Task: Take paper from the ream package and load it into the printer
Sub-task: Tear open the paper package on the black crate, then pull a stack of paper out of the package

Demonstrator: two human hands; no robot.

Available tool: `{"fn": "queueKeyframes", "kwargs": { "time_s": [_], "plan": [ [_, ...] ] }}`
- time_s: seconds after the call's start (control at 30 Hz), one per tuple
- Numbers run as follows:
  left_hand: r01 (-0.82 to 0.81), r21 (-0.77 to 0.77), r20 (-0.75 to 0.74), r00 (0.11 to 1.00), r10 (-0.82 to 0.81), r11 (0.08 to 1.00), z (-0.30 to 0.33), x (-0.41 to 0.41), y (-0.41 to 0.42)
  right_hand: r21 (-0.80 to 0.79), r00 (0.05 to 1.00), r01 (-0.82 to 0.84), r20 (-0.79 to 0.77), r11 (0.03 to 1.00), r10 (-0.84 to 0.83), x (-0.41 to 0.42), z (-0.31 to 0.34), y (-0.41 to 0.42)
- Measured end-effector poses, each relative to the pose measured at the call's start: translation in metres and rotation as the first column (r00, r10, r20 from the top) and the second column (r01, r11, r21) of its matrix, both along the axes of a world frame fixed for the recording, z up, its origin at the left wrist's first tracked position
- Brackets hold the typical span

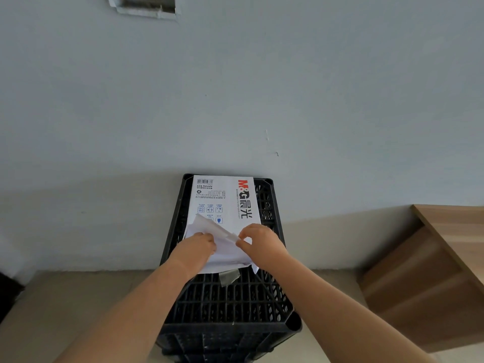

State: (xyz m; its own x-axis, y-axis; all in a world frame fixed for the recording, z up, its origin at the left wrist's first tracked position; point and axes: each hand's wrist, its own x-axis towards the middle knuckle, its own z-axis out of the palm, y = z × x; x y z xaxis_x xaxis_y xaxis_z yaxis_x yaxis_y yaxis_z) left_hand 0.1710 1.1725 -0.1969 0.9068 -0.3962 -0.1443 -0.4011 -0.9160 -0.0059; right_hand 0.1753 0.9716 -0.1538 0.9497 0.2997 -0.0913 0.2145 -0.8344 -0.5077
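A white ream package [225, 200] with red and black lettering lies on top of a black plastic crate [230, 302] against the wall. Its near end is torn, and loose white wrapper flaps [217, 227] stick up there. My left hand [197, 246] grips the wrapper at the left side of the torn end. My right hand [258, 238] pinches the raised flap from the right. White sheets [227, 258] show between my hands. No printer is in view.
A wooden desk or cabinet [432, 271] stands to the right of the crate. A grey-white wall [235, 100] fills the upper view, with a rough opening [146, 3] at the top left. A beige floor [65, 310] lies around the crate, and a dark object [7, 297] sits at the left edge.
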Motion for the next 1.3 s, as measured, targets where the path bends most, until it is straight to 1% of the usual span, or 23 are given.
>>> {"fn": "queueKeyframes", "kwargs": {
  "time_s": [0.17,0.33,0.47,0.53,0.57,0.63,0.67,0.83,0.9,0.97,1.03,1.1,1.17,1.2,1.23,1.3],
  "plan": [
    [0.112,0.195,0.012,0.993,-0.117,0.974,0.006,-0.007,-0.003,0.003,1.0,-0.004,0.013,1.0,0.004,0.001,-0.001,0.0],
    [0.125,0.256,0.02,0.991,-0.134,0.958,0.002,-0.01,-0.008,0.019,1.0,-0.005,0.024,1.0,0.005,0.0,-0.003,-0.002],
    [0.063,0.243,0.067,0.994,-0.082,0.968,-0.006,-0.015,-0.013,0.061,0.999,-0.033,0.02,0.998,0.031,-0.005,-0.009,-0.003],
    [0.046,0.212,0.132,0.988,-0.075,0.976,-0.013,-0.022,-0.01,0.07,0.999,-0.051,0.014,0.996,0.05,-0.007,-0.014,-0.004],
    [0.047,0.205,0.158,0.984,-0.08,0.978,-0.014,-0.026,-0.008,0.073,0.998,-0.059,0.01,0.996,0.059,-0.008,-0.016,-0.005],
    [0.078,0.208,0.164,0.98,-0.113,0.975,-0.014,-0.035,-0.005,0.075,0.997,-0.074,0.005,0.994,0.074,-0.01,-0.02,-0.006],
    [0.083,0.182,0.171,0.979,-0.114,0.98,-0.014,-0.04,-0.005,0.077,0.997,-0.081,0.004,0.994,0.081,-0.011,-0.022,-0.006],
    [0.056,0.102,0.243,0.967,-0.08,0.993,-0.013,-0.066,-0.01,0.139,0.997,-0.075,0.014,0.987,0.074,-0.017,-0.028,-0.016],
    [0.043,0.08,0.242,0.968,-0.061,0.996,-0.02,-0.077,-0.011,0.179,1.0,-0.009,0.008,0.984,0.008,-0.021,-0.03,-0.024],
    [0.035,0.055,0.256,0.965,-0.048,0.998,-0.026,-0.087,-0.011,0.236,0.99,0.139,-0.022,0.962,-0.138,-0.026,-0.034,-0.032],
    [0.031,0.017,0.286,0.958,-0.035,0.999,-0.031,-0.096,-0.011,0.267,0.958,0.285,-0.078,0.921,-0.274,-0.034,-0.038,-0.042],
    [0.033,-0.023,0.296,0.955,-0.025,0.999,-0.035,-0.105,-0.011,0.239,0.921,0.382,-0.173,0.893,-0.348,-0.046,-0.044,-0.049],
    [0.045,-0.044,0.291,0.956,-0.031,0.998,-0.037,-0.113,-0.009,0.21,0.872,0.454,-0.302,0.866,-0.385,-0.056,-0.051,-0.051],
    [0.063,-0.05,0.298,0.954,-0.046,0.997,-0.039,-0.116,-0.008,0.23,0.827,0.513,-0.391,0.827,-0.404,-0.059,-0.054,-0.05],
    [0.081,-0.059,0.305,0.95,-0.059,0.995,-0.04,-0.119,-0.007,0.284,0.765,0.589,-0.497,0.757,-0.409,-0.061,-0.057,-0.047],
    [0.108,-0.102,0.324,0.944,-0.07,0.989,-0.04,-0.125,-0.006,0.413,0.649,0.727,-0.675,0.549,-0.351,-0.061,-0.063,-0.042]
  ]
}}
